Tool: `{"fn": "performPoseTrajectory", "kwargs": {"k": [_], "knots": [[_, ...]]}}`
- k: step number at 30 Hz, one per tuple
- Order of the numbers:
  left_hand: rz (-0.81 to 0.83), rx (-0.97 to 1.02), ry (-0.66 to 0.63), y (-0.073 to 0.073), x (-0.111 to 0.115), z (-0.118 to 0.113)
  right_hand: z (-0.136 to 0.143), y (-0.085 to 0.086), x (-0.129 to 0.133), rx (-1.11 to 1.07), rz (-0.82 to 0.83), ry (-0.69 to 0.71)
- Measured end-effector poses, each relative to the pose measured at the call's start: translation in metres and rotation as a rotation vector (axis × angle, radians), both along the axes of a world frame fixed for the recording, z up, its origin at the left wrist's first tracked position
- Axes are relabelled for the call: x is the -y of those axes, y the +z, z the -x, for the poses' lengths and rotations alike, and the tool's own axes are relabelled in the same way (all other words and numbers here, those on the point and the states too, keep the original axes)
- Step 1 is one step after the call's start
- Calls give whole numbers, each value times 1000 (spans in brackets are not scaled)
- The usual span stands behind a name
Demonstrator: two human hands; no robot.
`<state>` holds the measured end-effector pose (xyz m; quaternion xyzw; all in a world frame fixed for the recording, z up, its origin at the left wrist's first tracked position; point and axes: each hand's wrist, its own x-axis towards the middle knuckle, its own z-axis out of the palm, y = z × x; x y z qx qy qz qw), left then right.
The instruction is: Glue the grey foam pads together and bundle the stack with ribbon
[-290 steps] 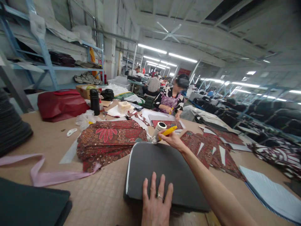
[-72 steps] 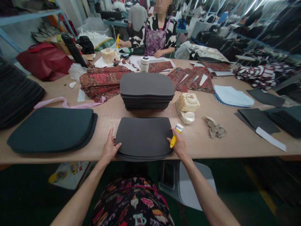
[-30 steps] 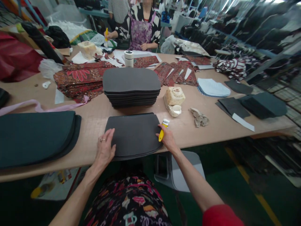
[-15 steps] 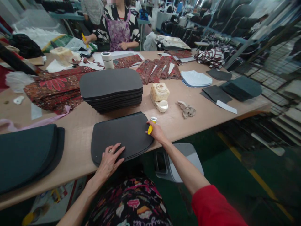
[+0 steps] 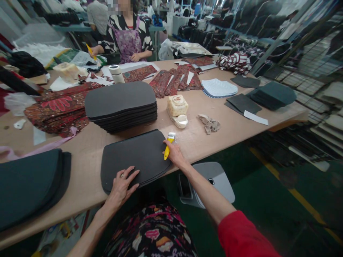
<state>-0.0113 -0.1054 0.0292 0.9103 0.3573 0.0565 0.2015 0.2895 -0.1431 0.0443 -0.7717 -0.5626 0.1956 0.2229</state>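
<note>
A few dark grey rounded panels (image 5: 134,155) lie in a low pile at the table's front edge. My left hand (image 5: 122,185) rests on the pile's near left part, its fingers spread. At the pile's right end, my right hand (image 5: 173,152) grips a brush with a yellow handle (image 5: 167,151), white bristles pointing away from me. Behind the brush sits a pale glue-stained block-shaped container (image 5: 177,109) with a small white dish at its front. A taller stack of the same grey panels (image 5: 120,101) stands behind the pile.
Dark green panels (image 5: 29,185) lie at the left. Right of the container are a crumpled rag (image 5: 209,124), light blue sheets (image 5: 219,87) and more dark panels (image 5: 272,94). Patterned red fabric (image 5: 59,107) and a white tumbler (image 5: 116,73) are farther back. Across the table, a person (image 5: 128,37) holds a yellow-handled tool.
The view has shifted slightly. My right hand has tilted the brush so more of its yellow handle shows. My left hand still lies on the panels.
</note>
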Motion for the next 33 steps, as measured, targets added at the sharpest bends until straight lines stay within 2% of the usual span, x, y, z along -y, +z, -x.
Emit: {"fn": "performPoseTrajectory", "kwargs": {"k": [4,7,13,18,21,28,33], "knots": [[-12,-12,5,0,1,1,0,4,4,135,-73,-4],[-13,-41,19,2,1,2,10,5,8,170,-166,31],[-39,-69,-5,0,4,6,66,2,20,126,-350,191],[-40,-77,28,-3,9,7,101,-2,8,74,-419,282],[-22,-82,60,-2,10,6,95,-12,-7,66,-438,266],[30,-82,92,11,13,2,53,-44,-21,101,-446,25],[-20,26,109,12,-12,-12,58,-53,-18,119,-475,-19]]}}
